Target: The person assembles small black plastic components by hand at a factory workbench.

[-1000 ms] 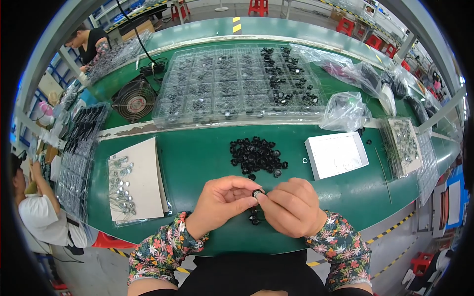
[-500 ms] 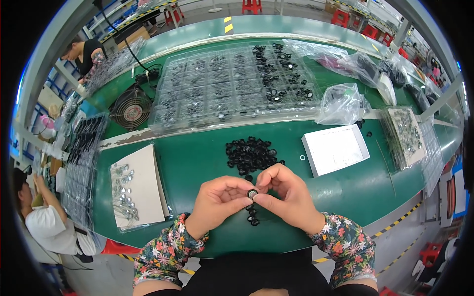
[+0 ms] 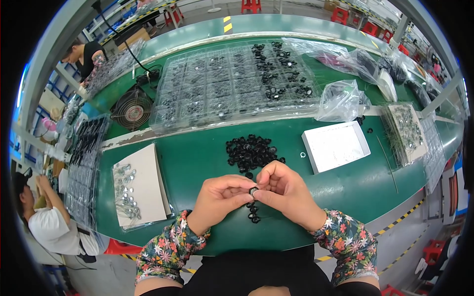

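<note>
Between the fingertips of both hands is a small round black part [image 3: 253, 191] with a pale, shiny centre. My left hand [image 3: 222, 200] pinches it from the left, thumb below and fingers above. My right hand [image 3: 285, 196] grips its other side, the thumb pressed against its face. Under my hands, a short column of similar black parts [image 3: 254, 215] lies on the green table. Just beyond my fingers sits a heap of the same black ring-like parts [image 3: 251, 150].
A card with small shiny wired pieces [image 3: 127, 197] lies left, a shallow white box [image 3: 336, 145] right. A clear compartment tray [image 3: 212, 79] spans the back, beside a round fan [image 3: 132, 109]. Another card [image 3: 406, 130] lies far right. Two people [image 3: 54, 217] [image 3: 89, 59] work at the left.
Both hands stay at the same spot, and the small black part has tilted slightly between the fingertips. The view has shifted a little.
</note>
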A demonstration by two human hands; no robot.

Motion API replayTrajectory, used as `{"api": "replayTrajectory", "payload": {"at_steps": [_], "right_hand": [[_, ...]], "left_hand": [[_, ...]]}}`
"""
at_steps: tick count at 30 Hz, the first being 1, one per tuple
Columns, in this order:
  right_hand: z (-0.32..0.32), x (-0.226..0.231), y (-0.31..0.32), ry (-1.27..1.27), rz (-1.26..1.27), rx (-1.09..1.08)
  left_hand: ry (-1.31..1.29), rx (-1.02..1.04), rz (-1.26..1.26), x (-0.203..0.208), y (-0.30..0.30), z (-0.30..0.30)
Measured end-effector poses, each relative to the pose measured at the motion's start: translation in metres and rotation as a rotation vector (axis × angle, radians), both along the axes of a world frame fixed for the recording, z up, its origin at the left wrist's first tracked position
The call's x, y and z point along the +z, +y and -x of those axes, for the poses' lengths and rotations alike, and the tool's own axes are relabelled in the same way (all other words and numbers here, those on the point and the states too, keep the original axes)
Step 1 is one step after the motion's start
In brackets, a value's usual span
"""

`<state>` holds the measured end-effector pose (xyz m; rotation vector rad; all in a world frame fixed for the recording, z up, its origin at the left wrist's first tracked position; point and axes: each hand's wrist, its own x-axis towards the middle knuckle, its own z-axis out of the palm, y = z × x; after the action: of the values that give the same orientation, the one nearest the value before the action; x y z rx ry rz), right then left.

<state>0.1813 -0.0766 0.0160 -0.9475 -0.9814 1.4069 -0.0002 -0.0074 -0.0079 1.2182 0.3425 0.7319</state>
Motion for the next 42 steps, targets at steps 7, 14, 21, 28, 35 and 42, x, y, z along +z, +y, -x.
{"api": "replayTrajectory", "payload": {"at_steps": [7,14,21,28,35,42], "right_hand": [[-0.002,0.001,0.000,0.022,0.062,0.013],[-0.004,0.005,0.000,-0.021,0.108,0.038],[-0.004,0.004,0.002,0.030,0.159,0.061],[-0.004,0.003,0.005,0.101,0.177,0.094],[-0.005,-0.001,0.005,0.098,0.121,0.102],[-0.002,-0.006,0.006,-0.253,-0.088,-0.099]], "left_hand": [[0.036,-0.037,0.068,0.004,0.000,-0.002],[0.061,-0.088,0.130,0.004,0.002,-0.002],[0.018,-0.081,0.134,-0.002,0.001,-0.003],[-0.013,-0.059,0.052,-0.004,0.001,-0.002],[0.047,-0.054,0.016,0.003,-0.001,-0.004],[0.024,0.117,0.010,-0.002,-0.002,-0.007]]}}
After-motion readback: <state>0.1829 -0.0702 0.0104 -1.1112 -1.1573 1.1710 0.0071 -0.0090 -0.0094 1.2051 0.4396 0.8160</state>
